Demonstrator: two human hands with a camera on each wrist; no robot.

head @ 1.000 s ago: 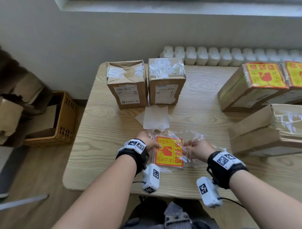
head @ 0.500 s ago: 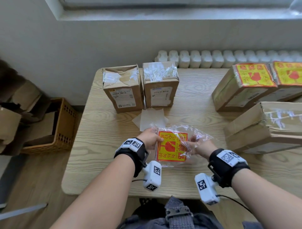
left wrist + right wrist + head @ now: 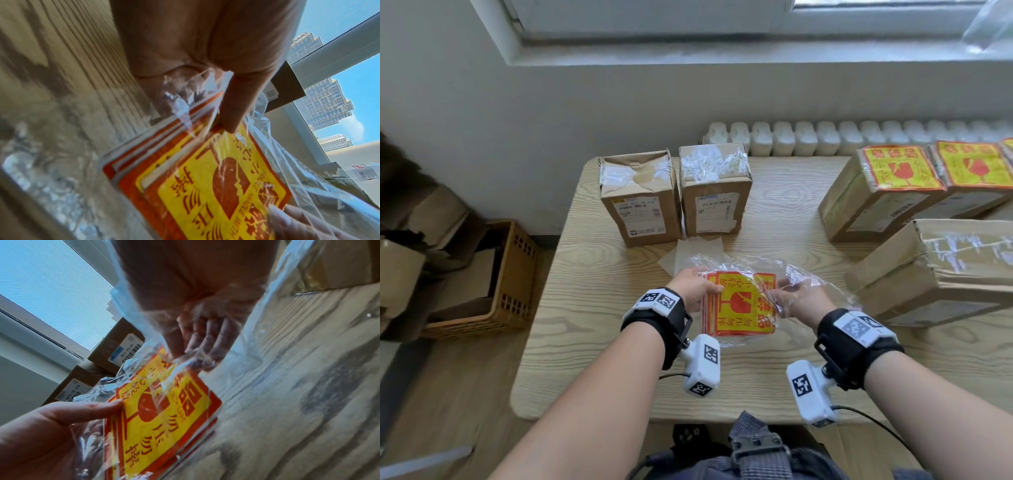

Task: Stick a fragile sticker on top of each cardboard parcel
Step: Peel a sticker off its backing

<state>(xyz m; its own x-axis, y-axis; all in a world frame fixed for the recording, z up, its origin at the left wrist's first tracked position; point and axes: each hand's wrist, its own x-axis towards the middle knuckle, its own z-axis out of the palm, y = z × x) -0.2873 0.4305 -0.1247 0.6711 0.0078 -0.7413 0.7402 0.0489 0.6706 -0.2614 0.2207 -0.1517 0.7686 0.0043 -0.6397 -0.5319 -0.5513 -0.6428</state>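
A stack of yellow and red fragile stickers [image 3: 743, 305] sits in a clear plastic bag [image 3: 811, 274] held just above the table. My left hand [image 3: 714, 289] grips the stack's left edge, thumb [image 3: 232, 105] on top. My right hand [image 3: 779, 291] is inside the bag, and its fingers [image 3: 205, 339] pinch the right edge of the top sticker [image 3: 160, 415]. Two small upright parcels [image 3: 640, 198] [image 3: 715, 192] at the back carry no sticker. A large bare parcel [image 3: 945, 270] lies at the right. Behind it, two parcels [image 3: 900, 168] [image 3: 976, 164] bear stickers.
Loose white backing papers [image 3: 688, 253] lie in front of the small parcels. A wicker basket [image 3: 513, 284] with cardboard stands on the floor left of the wooden table [image 3: 592, 308]. A white radiator [image 3: 825, 137] runs along the wall behind.
The bag of stickers has risen off the table between both hands. My right hand has gone into the bag onto the top sticker. The head view has tilted up.
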